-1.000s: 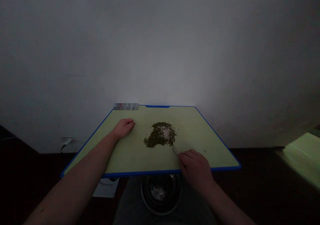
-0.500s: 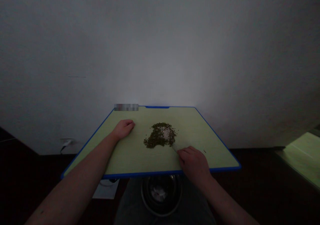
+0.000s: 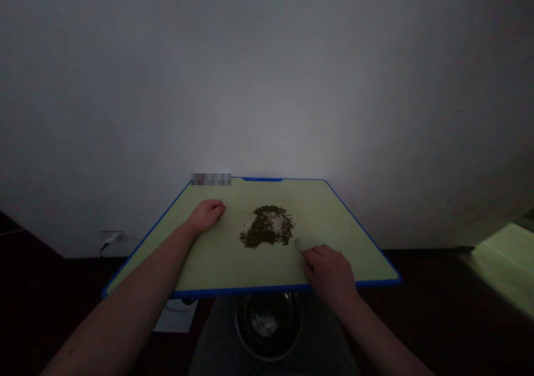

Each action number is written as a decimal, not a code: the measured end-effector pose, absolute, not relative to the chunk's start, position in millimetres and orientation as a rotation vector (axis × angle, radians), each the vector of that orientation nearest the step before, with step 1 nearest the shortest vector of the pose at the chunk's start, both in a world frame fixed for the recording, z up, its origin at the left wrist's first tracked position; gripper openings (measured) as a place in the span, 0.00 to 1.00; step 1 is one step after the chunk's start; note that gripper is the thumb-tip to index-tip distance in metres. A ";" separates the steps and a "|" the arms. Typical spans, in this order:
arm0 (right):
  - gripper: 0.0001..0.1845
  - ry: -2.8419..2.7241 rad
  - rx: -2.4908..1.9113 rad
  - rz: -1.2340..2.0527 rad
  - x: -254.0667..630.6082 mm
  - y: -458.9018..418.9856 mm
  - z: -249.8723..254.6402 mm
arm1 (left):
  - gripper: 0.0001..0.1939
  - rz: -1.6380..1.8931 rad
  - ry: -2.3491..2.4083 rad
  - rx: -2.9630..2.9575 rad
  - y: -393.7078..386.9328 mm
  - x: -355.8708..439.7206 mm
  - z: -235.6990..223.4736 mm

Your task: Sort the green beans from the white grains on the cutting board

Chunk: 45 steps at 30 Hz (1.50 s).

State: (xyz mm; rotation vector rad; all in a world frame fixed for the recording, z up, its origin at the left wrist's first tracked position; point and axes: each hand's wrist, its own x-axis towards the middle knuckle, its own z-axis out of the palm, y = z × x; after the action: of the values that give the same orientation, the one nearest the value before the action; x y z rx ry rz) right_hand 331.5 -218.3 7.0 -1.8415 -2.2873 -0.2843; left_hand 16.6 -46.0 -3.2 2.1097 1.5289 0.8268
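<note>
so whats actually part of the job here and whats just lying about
Part of the job:
the small green grains, piled with something white on top
the green cutting board
the white object under the right hand
the left hand, resting on the board

Seemingly just lying about:
the metal bowl
the sheet of paper
the wall cable

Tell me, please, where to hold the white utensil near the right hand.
Take the white utensil by the end under the right hand, coming from the near side. Its narrow tip points toward the green seeds, so that end is best left free. Its exact shape is too dark to see.
</note>
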 end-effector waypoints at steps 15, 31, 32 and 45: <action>0.10 -2.162 -1.829 -0.171 334.0 -209.9 8.5 | 0.14 0.821 1.545 2.138 -48.6 17.5 0.0; 0.12 -2.055 -1.695 0.022 346.0 -189.3 12.7 | 0.14 0.826 1.530 2.167 -47.2 14.8 -1.2; 0.12 -2.058 -1.681 0.033 346.8 -190.3 13.2 | 0.14 0.831 1.525 2.172 -47.1 14.5 -1.3; 0.11 -2.042 -1.634 0.148 351.0 -206.6 16.1 | 0.14 0.817 1.523 2.146 -46.9 14.3 -0.9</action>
State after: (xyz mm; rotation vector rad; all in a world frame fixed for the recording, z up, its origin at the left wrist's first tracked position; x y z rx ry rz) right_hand 351.0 -206.6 16.1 -1.6339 -2.0417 0.1484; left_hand 14.3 -46.9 -0.9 2.1459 1.5229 0.8166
